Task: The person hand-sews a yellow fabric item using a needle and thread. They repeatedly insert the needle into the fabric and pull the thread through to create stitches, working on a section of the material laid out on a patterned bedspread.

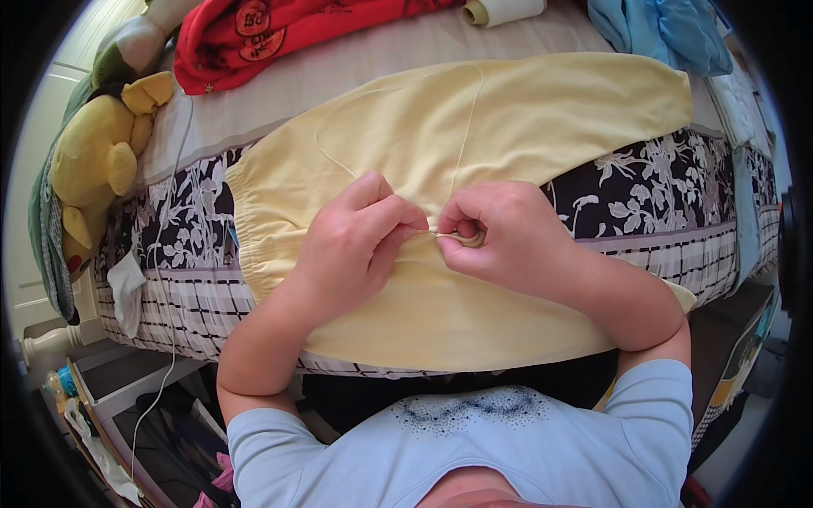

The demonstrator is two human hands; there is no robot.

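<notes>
Pale yellow trousers (508, 133) lie spread over a bed, with the gathered elastic waistband (254, 235) on the left and the legs reaching right. Near the crotch, my left hand (356, 244) pinches the cloth between thumb and forefinger. Close beside it, my right hand (514, 228) grips a small rolled fold of the same cloth. The fingertips almost meet, and a tiny bright spot sits between them, too small to identify. A pale thread (470, 127) loops across the upper leg, its ends running down to the two hands. No needle can be made out.
A red garment (286, 38), a cone of white thread (508, 11) and light blue cloth (667, 35) lie at the bed's far side. On the left are a yellow plush toy (95, 152), a white sock (127, 292) and a white cable (166, 216) trailing over the edge.
</notes>
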